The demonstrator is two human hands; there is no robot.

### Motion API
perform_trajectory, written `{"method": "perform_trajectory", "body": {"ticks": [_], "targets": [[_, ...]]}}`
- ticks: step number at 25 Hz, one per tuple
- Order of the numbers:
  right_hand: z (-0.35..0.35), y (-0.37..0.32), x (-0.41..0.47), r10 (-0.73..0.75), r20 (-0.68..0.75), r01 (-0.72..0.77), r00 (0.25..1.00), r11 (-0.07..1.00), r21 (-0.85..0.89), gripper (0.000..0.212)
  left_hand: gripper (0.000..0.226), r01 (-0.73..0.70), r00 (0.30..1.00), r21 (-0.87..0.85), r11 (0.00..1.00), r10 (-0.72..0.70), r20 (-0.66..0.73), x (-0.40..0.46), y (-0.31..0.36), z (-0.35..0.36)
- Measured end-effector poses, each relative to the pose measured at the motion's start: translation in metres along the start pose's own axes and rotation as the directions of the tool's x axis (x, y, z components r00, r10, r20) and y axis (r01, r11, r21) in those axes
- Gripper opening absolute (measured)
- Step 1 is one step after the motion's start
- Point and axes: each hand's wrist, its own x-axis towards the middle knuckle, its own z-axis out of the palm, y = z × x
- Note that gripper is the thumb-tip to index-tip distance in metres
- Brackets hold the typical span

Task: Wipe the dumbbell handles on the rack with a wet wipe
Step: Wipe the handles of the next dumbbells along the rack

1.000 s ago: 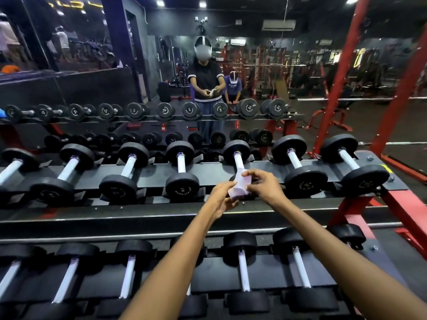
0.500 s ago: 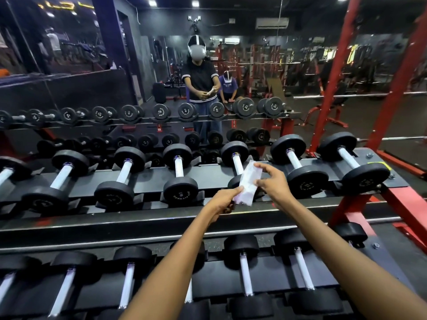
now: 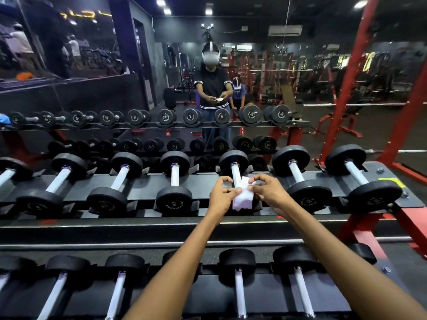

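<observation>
Since half a second ago both hands are closing in together and the wet wipe (image 3: 242, 195) is now bunching up between them, no longer hanging open from the right hand. Wipe is sitting low over the near end of a dumbbell handle (image 3: 236, 175) on the rack's upper tier, covering the near head of that dumbbell. Whether the wipe is actually touching the handle, cannot tell.

Left hand (image 3: 222, 197) is pinching the wipe's left edge, its fingers (image 3: 225, 181) curling over with thumb tip meeting the wipe. Right hand (image 3: 269, 192) is pinching the right edge, index finger arching above, thumb pressing into the white material. Both forearms are reaching up from the bottom of the view.

That dumbbell is lying front-to-back, far head (image 3: 233, 163) showing, fifth from the left among those in view on the tier. Neighbouring dumbbell to the left (image 3: 174, 181) and one to the right (image 3: 300, 179) are lying parallel, each in its own cradle, untouched. The rack (image 3: 138, 232) is running black with red end frame (image 3: 369, 225). Lower tier is holding another row of dumbbells (image 3: 239, 280) under the arms.

Behind the rack a mirror (image 3: 323, 88) is reflecting the person in a headset, hands together at chest height, plus a second crouching person and red gym machines.
</observation>
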Motion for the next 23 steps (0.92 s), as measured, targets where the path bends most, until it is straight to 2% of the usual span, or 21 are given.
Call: {"method": "perform_trajectory", "body": {"ticks": [4,8,12,15,16,17,19,21,23], "targets": [[-0.007,0.000,0.005,0.021,0.084,-0.022,0.996,1.000,0.012,0.016,0.022,-0.056,0.998,0.025,0.998,0.056,-0.003,0.011,-0.001,0.006],[-0.013,0.004,0.010,-0.022,0.059,0.021,0.998,0.999,0.030,0.030,0.032,-0.053,0.997,0.063,0.997,0.057,-0.057,0.016,-0.005,0.010],[-0.013,0.013,0.015,-0.080,0.029,0.083,0.996,0.990,-0.118,0.028,0.025,-0.077,0.989,0.185,0.980,0.098,-0.107,0.013,-0.003,0.016],[-0.014,0.016,0.017,-0.127,0.008,0.124,0.992,0.952,-0.280,0.008,0.013,-0.117,0.981,0.361,0.925,0.164,-0.104,0.011,-0.005,0.017],[-0.015,0.015,0.017,-0.139,0.017,0.137,0.990,0.928,-0.347,0.013,0.014,-0.117,0.980,0.394,0.912,0.170,-0.103,0.012,-0.007,0.017],[-0.015,0.016,0.018,-0.142,0.026,0.141,0.989,0.911,-0.387,0.024,0.015,-0.096,0.985,0.376,0.922,0.142,-0.098,0.013,-0.007,0.016],[-0.015,0.019,0.021,-0.128,0.041,0.134,0.991,0.907,-0.399,0.033,0.017,0.014,0.998,0.195,0.981,-0.003,-0.057,0.011,-0.005,0.016],[-0.013,0.020,0.022,-0.119,0.018,0.117,0.993,0.918,-0.379,0.029,0.016,0.152,0.988,-0.012,0.988,-0.152,0.030,0.006,0.000,0.018],[-0.013,0.022,0.021,-0.106,-0.023,0.094,0.994,0.946,-0.309,0.024,0.008,0.196,0.979,-0.085,0.977,-0.191,0.069,0.002,0.003,0.019]]}}
